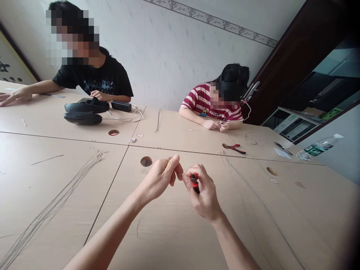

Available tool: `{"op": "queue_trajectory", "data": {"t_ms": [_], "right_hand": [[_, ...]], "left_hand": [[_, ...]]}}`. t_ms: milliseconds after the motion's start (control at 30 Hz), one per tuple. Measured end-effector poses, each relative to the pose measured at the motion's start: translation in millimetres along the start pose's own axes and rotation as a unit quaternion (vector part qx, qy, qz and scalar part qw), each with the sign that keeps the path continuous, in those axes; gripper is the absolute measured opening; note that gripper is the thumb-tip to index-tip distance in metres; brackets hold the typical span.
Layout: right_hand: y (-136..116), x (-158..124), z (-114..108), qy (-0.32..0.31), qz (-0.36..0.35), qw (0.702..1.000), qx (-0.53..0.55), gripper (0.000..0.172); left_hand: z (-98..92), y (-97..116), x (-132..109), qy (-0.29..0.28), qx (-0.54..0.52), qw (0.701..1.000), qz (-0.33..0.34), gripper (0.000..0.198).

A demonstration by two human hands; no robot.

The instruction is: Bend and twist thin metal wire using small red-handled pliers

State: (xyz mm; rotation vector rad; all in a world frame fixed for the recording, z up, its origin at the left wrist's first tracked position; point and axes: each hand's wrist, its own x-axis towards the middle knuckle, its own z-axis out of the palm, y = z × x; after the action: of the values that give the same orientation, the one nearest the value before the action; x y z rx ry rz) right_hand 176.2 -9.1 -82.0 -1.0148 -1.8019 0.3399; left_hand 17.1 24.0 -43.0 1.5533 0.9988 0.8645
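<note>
My left hand (160,175) is closed in a pinch above the table, thumb against the bent fingers. A short bit of thin wire (182,174) shows between it and my right hand (204,195), whose thumb and forefinger pinch the other side. Inside the curled fingers of my right hand is a pair of red-and-black pliers (195,183), partly hidden by the palm. A single loose wire (137,228) lies on the table below my left hand. How far the pinched wire runs inside my fingers is hidden.
Bundles of long thin wires lie at left (75,176) and right. Across the table sit two people, one working with both hands. Further off are other red-handled pliers (235,147), a black device (84,111), a pen (282,148) and a water bottle (317,148). Round holes (146,161) pierce the tabletop.
</note>
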Motion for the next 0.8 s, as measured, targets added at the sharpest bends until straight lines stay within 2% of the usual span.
{"op": "queue_trajectory", "data": {"t_ms": [200, 367, 800], "right_hand": [[0.4, -0.4, -0.8, 0.011, -0.005, 1.0, -0.007, 0.015], [3.0, 0.0, -0.8, 0.031, -0.013, 0.999, -0.008, 0.016], [6.0, -1.7, 1.5, 0.05, -0.015, 0.998, -0.028, 0.015]], "left_hand": [[-0.7, 4.2, -3.4, -0.057, -0.029, 0.998, -0.008, 0.048], [0.5, 4.6, -3.4, -0.094, -0.07, 0.993, -0.033, 0.032], [3.4, -0.7, -0.1, -0.067, -0.118, 0.99, -0.04, 0.015]]}}
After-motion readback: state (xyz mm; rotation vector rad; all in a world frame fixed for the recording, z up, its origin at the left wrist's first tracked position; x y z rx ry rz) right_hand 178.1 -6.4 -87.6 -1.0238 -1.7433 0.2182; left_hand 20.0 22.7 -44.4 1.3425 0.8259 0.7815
